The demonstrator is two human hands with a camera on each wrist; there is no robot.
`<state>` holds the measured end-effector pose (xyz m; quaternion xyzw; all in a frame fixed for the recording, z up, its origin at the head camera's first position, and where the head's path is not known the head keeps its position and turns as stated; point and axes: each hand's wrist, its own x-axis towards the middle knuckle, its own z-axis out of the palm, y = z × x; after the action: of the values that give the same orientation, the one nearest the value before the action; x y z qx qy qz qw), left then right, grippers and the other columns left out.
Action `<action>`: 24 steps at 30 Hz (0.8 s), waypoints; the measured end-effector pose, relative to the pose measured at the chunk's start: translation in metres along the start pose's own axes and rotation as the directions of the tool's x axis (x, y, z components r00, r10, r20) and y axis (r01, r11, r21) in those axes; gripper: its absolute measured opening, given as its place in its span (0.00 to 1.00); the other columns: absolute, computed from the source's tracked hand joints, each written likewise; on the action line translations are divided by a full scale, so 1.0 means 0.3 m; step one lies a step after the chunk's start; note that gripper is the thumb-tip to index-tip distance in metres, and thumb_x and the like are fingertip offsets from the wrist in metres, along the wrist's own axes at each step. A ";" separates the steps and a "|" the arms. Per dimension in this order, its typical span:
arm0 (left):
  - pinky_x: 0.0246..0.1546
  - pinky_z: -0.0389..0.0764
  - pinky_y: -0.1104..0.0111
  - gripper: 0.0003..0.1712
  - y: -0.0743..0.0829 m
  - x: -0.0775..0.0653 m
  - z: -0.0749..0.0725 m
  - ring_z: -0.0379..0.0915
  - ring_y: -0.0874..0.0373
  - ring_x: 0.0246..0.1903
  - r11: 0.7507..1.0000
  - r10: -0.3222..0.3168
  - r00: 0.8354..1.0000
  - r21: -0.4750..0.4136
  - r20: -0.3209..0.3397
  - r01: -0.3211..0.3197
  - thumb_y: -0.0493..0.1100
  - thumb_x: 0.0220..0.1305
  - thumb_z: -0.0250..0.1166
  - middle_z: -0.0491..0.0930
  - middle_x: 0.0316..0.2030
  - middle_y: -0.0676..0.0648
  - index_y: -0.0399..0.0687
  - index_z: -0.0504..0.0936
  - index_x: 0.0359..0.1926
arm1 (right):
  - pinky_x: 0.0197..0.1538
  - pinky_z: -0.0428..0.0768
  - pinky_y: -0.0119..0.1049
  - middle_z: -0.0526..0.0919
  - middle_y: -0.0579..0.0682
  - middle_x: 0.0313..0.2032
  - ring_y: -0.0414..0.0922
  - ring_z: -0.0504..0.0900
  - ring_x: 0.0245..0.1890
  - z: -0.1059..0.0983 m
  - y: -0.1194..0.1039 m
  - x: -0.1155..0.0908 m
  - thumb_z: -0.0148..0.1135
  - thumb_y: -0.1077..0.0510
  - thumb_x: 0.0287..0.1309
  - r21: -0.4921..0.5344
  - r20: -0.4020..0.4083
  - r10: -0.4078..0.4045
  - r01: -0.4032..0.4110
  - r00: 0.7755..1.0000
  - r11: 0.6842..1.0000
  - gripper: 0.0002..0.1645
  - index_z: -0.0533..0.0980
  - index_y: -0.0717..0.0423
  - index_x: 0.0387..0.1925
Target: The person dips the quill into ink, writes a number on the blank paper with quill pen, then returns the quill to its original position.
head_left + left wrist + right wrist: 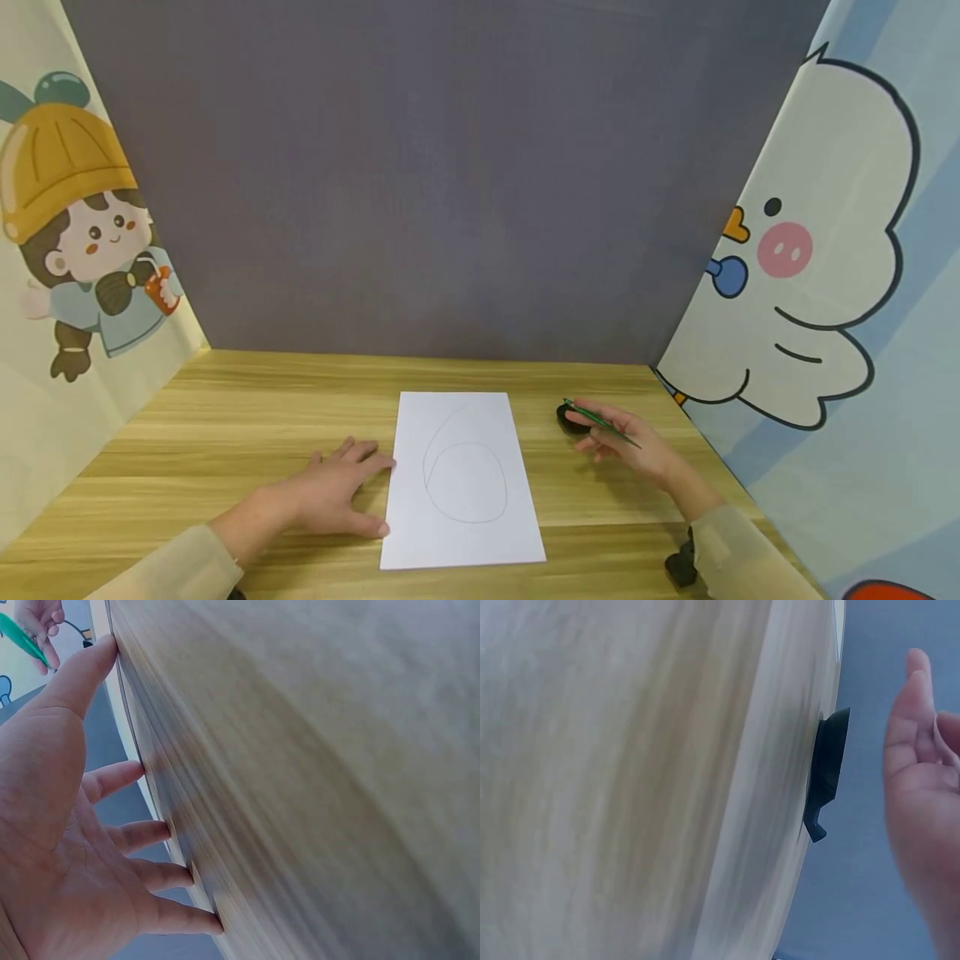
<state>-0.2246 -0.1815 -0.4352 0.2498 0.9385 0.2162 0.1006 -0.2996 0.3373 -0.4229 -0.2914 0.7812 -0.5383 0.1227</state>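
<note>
A white sheet of paper (465, 546) lies on the wooden table, bearing a thin grey line drawing: a rounded loop with a curved stroke rising from its left side. My left hand (337, 492) rests on the table with fingers spread, its thumb and a fingertip touching the paper's left edge. In the left wrist view, that hand (75, 847) has its fingertips on the tabletop. To the right of the paper, my right hand (630, 442) holds a slim green pencil (600, 419) above the table. Its grip is mostly cut off in the right wrist view.
A small black object (572, 421) sits on the table (285, 400) just beyond my right fingers, partly hidden by them; the right wrist view shows it (829, 761) from the side. A grey panel (435, 183) stands behind the table, with cartoon-printed walls (810, 350) at both sides.
</note>
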 end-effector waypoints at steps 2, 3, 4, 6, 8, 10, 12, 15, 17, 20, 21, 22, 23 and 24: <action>0.65 0.49 0.09 0.55 0.001 0.000 0.000 0.49 0.14 0.80 1.000 0.000 1.000 0.004 -0.001 0.000 0.71 0.58 0.80 0.62 0.81 0.29 0.53 0.72 0.79 | 0.53 0.91 0.40 0.71 0.57 0.80 0.48 0.91 0.59 0.001 0.004 0.002 0.45 0.61 0.89 0.060 0.019 -0.025 0.024 1.000 0.998 0.35 0.50 0.69 0.86; 0.65 0.50 0.10 0.55 0.001 0.000 0.000 0.50 0.15 0.80 1.000 0.000 1.000 0.009 -0.004 0.000 0.71 0.58 0.80 0.62 0.81 0.29 0.53 0.72 0.79 | 0.54 0.91 0.39 0.72 0.54 0.80 0.48 0.90 0.60 0.001 0.006 0.004 0.44 0.62 0.89 0.087 0.026 -0.037 0.034 0.999 0.996 0.35 0.49 0.69 0.86; 0.65 0.50 0.10 0.55 0.001 0.000 0.001 0.50 0.15 0.80 1.000 0.000 1.000 0.013 -0.006 0.000 0.71 0.58 0.80 0.62 0.81 0.29 0.53 0.72 0.79 | 0.54 0.91 0.39 0.72 0.52 0.80 0.48 0.90 0.60 0.002 0.007 0.005 0.44 0.63 0.89 0.114 0.029 -0.040 0.037 0.999 0.993 0.35 0.49 0.69 0.86; 0.65 0.50 0.10 0.55 0.002 -0.001 0.001 0.50 0.15 0.80 1.000 -0.001 1.000 0.020 -0.010 0.001 0.72 0.57 0.80 0.62 0.81 0.29 0.53 0.72 0.79 | 0.55 0.91 0.40 0.73 0.50 0.80 0.48 0.90 0.60 0.005 0.006 0.007 0.42 0.63 0.89 0.135 0.023 -0.030 0.027 0.999 0.990 0.34 0.49 0.69 0.86; 0.65 0.51 0.10 0.56 0.003 -0.001 0.001 0.51 0.15 0.80 1.000 -0.003 1.000 0.024 -0.012 0.003 0.72 0.57 0.80 0.62 0.81 0.29 0.53 0.72 0.79 | 0.56 0.90 0.41 0.74 0.49 0.79 0.49 0.90 0.61 0.009 0.002 0.007 0.39 0.62 0.90 0.144 0.000 0.022 -0.022 1.000 0.989 0.32 0.52 0.64 0.87; 0.65 0.51 0.10 0.56 0.003 -0.001 0.001 0.51 0.15 0.80 1.000 -0.005 1.000 0.026 -0.012 0.005 0.72 0.57 0.80 0.62 0.81 0.29 0.54 0.72 0.79 | 0.57 0.90 0.43 0.74 0.53 0.79 0.51 0.90 0.61 0.013 -0.002 0.008 0.38 0.62 0.89 0.150 -0.031 0.083 -0.077 0.996 0.986 0.32 0.55 0.60 0.87; 0.65 0.51 0.10 0.56 0.003 -0.001 0.001 0.50 0.15 0.80 1.000 -0.004 1.000 0.028 -0.013 0.005 0.72 0.57 0.80 0.62 0.81 0.29 0.53 0.72 0.79 | 0.58 0.90 0.44 0.73 0.60 0.79 0.54 0.90 0.61 0.019 -0.007 0.009 0.35 0.59 0.90 0.148 -0.062 0.121 -0.111 0.991 0.983 0.32 0.56 0.60 0.86; 0.65 0.51 0.10 0.56 0.002 -0.001 0.000 0.51 0.15 0.80 0.999 -0.001 1.000 0.033 -0.014 0.002 0.72 0.57 0.80 0.62 0.81 0.29 0.53 0.72 0.79 | 0.61 0.89 0.46 0.70 0.70 0.78 0.57 0.90 0.60 0.027 -0.011 0.009 0.37 0.54 0.91 0.131 -0.114 0.132 -0.117 0.985 0.984 0.33 0.57 0.67 0.85; 0.65 0.51 0.10 0.56 0.002 -0.001 0.000 0.51 0.15 0.80 0.999 0.000 1.000 0.036 -0.016 0.001 0.72 0.57 0.80 0.62 0.81 0.29 0.53 0.72 0.79 | 0.61 0.89 0.44 0.72 0.72 0.76 0.55 0.90 0.60 0.031 -0.011 0.007 0.43 0.50 0.91 0.093 -0.157 0.131 -0.117 0.979 0.989 0.35 0.59 0.68 0.83; 0.65 0.51 0.10 0.56 0.002 -0.001 0.000 0.51 0.15 0.80 0.999 0.002 1.000 0.040 -0.016 -0.002 0.72 0.57 0.79 0.62 0.81 0.29 0.53 0.72 0.79 | 0.62 0.87 0.35 0.77 0.67 0.74 0.45 0.87 0.64 0.031 -0.010 0.000 0.54 0.49 0.87 0.021 -0.216 0.144 -0.143 0.966 0.989 0.34 0.65 0.62 0.82; 0.65 0.51 0.10 0.56 0.002 -0.001 0.000 0.51 0.15 0.80 0.999 0.003 1.000 0.041 -0.016 -0.002 0.72 0.57 0.79 0.62 0.81 0.29 0.53 0.72 0.79 | 0.59 0.86 0.32 0.78 0.65 0.74 0.41 0.86 0.63 0.028 -0.010 -0.003 0.56 0.49 0.86 -0.015 -0.226 0.151 -0.159 0.962 0.987 0.34 0.66 0.59 0.82; 0.65 0.51 0.10 0.56 0.002 -0.001 0.000 0.51 0.15 0.80 0.999 0.003 1.000 0.042 -0.016 -0.003 0.72 0.57 0.79 0.62 0.81 0.29 0.53 0.71 0.79 | 0.59 0.85 0.30 0.78 0.64 0.74 0.39 0.84 0.65 0.023 -0.007 -0.007 0.56 0.49 0.86 -0.049 -0.228 0.157 -0.172 0.961 0.984 0.33 0.66 0.55 0.83; 0.65 0.51 0.10 0.56 0.002 -0.001 -0.001 0.51 0.15 0.80 0.999 0.004 1.000 0.043 -0.016 -0.003 0.73 0.57 0.79 0.62 0.81 0.29 0.53 0.71 0.79 | 0.58 0.84 0.29 0.77 0.64 0.75 0.38 0.82 0.67 0.017 -0.005 -0.011 0.55 0.50 0.86 -0.072 -0.228 0.161 -0.182 0.960 0.981 0.33 0.66 0.53 0.83; 0.65 0.51 0.10 0.56 0.002 0.000 -0.001 0.51 0.15 0.80 0.999 0.004 1.000 0.042 -0.014 -0.003 0.73 0.58 0.79 0.62 0.81 0.29 0.53 0.71 0.79 | 0.56 0.83 0.29 0.77 0.63 0.76 0.39 0.81 0.68 0.010 -0.003 -0.016 0.54 0.50 0.87 -0.093 -0.227 0.168 -0.193 0.959 0.977 0.32 0.66 0.51 0.84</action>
<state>-0.2243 -0.1811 -0.4347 0.2520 0.9431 0.1982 0.0880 -0.2942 0.3376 -0.4239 -0.1644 0.8429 -0.5078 0.0680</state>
